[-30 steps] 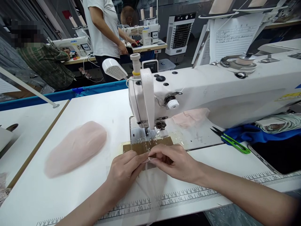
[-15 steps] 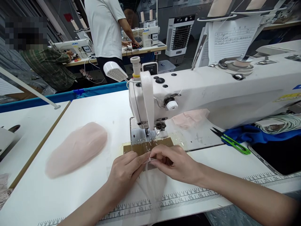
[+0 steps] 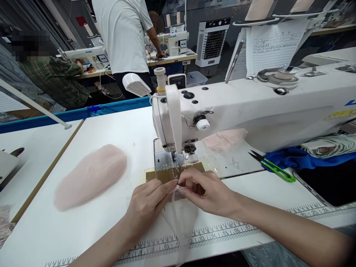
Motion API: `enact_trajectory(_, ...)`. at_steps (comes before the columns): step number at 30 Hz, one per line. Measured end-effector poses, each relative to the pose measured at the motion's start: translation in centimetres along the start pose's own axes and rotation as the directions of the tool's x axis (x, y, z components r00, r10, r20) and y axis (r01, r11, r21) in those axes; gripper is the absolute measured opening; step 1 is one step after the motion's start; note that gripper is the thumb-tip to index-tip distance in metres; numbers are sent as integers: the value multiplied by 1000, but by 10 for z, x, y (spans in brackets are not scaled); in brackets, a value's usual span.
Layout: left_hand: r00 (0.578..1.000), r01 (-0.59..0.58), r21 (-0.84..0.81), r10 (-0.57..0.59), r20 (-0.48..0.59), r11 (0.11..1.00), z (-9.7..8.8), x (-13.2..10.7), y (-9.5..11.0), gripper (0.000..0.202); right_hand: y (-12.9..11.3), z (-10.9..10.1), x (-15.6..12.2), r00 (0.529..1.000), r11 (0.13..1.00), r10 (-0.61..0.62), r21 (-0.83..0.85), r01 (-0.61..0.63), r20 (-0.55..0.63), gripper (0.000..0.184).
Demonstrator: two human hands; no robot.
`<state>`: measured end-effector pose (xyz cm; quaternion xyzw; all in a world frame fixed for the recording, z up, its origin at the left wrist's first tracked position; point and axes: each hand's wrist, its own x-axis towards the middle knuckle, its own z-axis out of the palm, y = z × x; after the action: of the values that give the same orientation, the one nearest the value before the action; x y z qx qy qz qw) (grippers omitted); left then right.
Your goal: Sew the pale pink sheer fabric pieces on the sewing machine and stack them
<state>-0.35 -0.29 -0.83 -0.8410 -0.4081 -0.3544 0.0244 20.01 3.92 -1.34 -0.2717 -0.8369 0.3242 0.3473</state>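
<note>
A thin, sheer pale fabric (image 3: 180,218) hangs from my fingertips down over the table's front edge. My left hand (image 3: 148,196) pinches its upper edge from the left. From the other side, my right hand (image 3: 207,191) grips the same edge between thumb and index finger, the fingertips of both hands nearly touching. Both hands are just in front of the sewing machine's needle and presser foot (image 3: 174,157), over a brown plate (image 3: 161,174) taped to the bed. The sewing machine (image 3: 236,107) stands behind them, its arm reaching right.
Pink sheer fabric (image 3: 91,176) lies on the left of the white table, and another pink piece (image 3: 226,139) under the machine arm. Green-handled thread snips (image 3: 274,167) and a dark phone-like device (image 3: 328,178) sit right. A printed ruler (image 3: 217,237) follows the front edge. Two people work beyond.
My hands stay almost in place, with the right fingers shifting slightly at the fabric edge. In the background, the standing person in white has leaned and moved a little left.
</note>
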Motion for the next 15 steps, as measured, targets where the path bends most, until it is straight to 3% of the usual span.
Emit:
enact_trajectory(11, 1000, 16, -30, -16, 3, 999, 0, 0, 2, 13, -1, 1, 1, 998, 999, -44, -32, 42, -36, 3)
enact_trajectory(15, 995, 93, -120, -90, 35, 988, 1, 1, 3, 12, 0, 1, 2, 995, 997, -68, -47, 65, -75, 5)
